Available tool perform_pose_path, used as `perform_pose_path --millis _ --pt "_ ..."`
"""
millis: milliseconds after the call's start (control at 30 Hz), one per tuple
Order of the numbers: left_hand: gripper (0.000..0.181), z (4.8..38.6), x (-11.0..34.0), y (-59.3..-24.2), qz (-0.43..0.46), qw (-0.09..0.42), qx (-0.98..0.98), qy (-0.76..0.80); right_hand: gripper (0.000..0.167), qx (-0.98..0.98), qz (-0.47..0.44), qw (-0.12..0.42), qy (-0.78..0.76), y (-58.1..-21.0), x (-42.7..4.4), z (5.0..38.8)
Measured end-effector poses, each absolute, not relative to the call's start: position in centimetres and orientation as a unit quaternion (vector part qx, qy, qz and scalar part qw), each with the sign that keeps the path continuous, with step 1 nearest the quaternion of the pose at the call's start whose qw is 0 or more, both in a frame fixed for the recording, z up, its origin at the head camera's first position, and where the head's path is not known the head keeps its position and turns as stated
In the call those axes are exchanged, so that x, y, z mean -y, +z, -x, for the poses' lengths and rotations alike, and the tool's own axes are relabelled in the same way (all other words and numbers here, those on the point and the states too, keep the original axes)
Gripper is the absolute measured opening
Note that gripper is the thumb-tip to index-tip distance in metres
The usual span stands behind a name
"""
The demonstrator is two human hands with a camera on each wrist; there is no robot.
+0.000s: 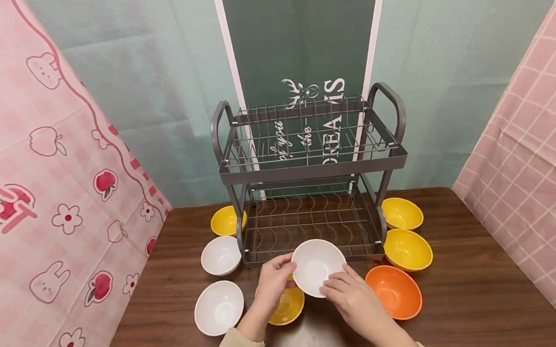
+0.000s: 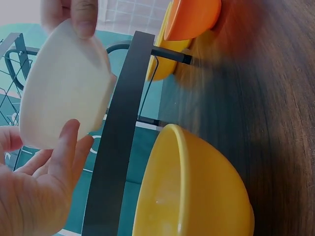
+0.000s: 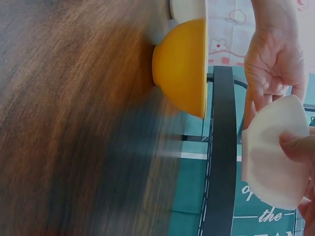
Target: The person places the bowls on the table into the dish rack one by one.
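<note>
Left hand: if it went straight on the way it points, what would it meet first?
Beyond the white bowl it holds, the left hand would probably meet the dish rack's lower front bar first, though depth is unclear and it might pass above that.

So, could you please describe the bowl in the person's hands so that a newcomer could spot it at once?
Start with the dark two-tier rack on the brown table. In front of it, the left hand and right hand hold up a white bowl. Unlike the two other white bowls at left, it is held above the table.
</note>
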State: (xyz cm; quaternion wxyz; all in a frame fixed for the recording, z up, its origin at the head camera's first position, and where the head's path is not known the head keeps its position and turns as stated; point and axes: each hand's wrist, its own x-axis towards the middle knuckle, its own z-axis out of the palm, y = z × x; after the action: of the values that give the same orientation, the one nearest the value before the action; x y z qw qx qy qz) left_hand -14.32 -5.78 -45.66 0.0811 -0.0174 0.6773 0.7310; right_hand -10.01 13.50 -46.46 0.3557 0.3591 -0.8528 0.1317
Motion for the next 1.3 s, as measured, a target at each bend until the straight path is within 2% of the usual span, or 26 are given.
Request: perform_pose_path --millis 33,267,533,667,900,1300 --pt "0.036 14.3 5.8 -45.6 0.022 0.082 -0.675 0.733 0.05 0.851 -0.359 0.359 0.137 -46.4 -13.5 10.0" --pt "0.038 14.1 6.0 -45.6 0.035 0.101 -0.62 0.778 0.041 0.848 -0.332 0.348 0.221 -45.9 -13.6 10.0" --pt "0.039 14.0 5.9 -45.7 0.029 0.134 -0.547 0.826 0.073 0.845 -0.279 0.306 0.339 -45.6 -13.7 9.8" --pt "0.039 13.8 5.9 -45.9 0.022 0.15 -0.534 0.832 0.086 0.839 -0.276 0.263 0.388 -45.4 -13.7 9.6" --pt "0.039 13.5 5.5 -45.9 0.018 0.161 -0.521 0.838 0.122 0.859 -0.217 0.172 0.43 -44.8 -13.1 9.1" --pt "0.043 13.4 5.4 -45.7 0.009 0.166 -0.507 0.846 0.133 0.851 -0.191 0.164 0.461 -44.3 -12.3 9.6"
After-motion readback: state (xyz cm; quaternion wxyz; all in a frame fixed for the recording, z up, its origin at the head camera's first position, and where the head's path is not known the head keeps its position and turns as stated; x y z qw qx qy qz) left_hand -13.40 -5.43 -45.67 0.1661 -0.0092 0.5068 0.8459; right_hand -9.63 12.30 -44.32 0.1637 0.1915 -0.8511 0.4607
